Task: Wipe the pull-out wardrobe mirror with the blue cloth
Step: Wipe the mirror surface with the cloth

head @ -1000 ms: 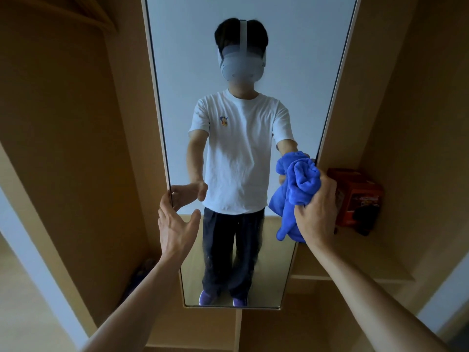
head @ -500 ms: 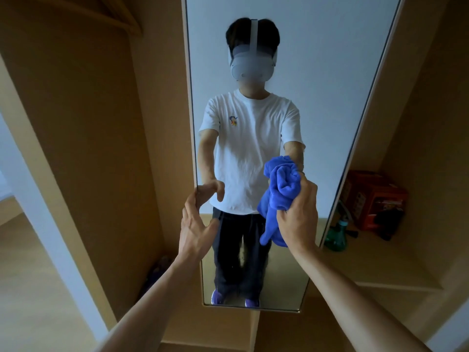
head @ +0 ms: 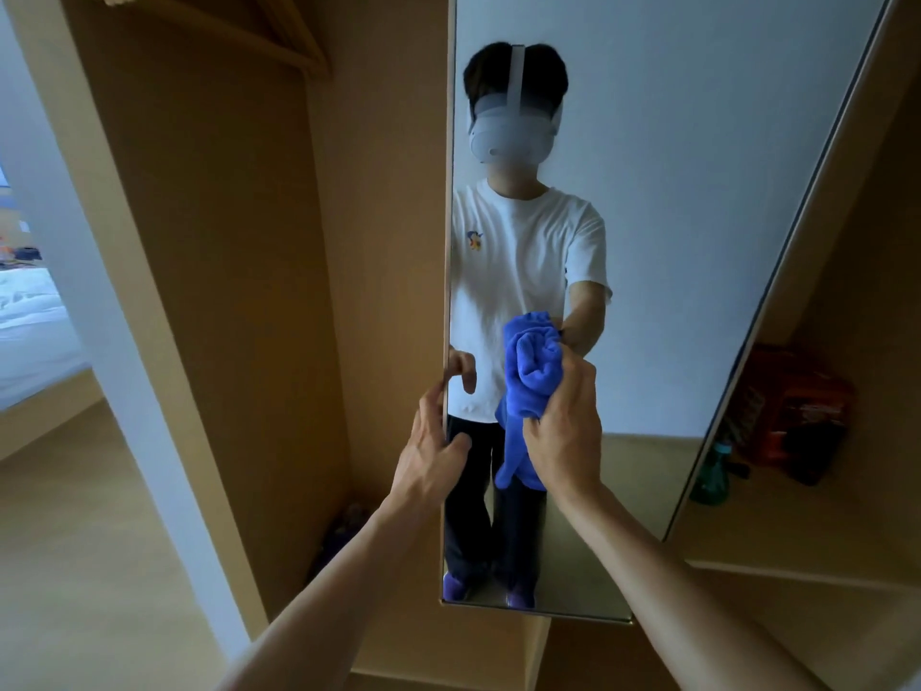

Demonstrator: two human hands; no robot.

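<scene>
Wiping seems barely started (most glass left). The right hand (head: 560, 431) clutches blue cloth (head: 536, 371) on mirror (head: 673, 241); left hand (head: 428, 456) grips its edge.

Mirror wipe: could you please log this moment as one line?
left hand grips mirror edge | right hand holds bunched cloth against it | contact: lower middle

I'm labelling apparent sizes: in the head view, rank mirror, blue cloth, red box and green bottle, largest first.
mirror
red box and blue cloth: too alike to rank, the cloth being nearer
green bottle, smallest
</scene>
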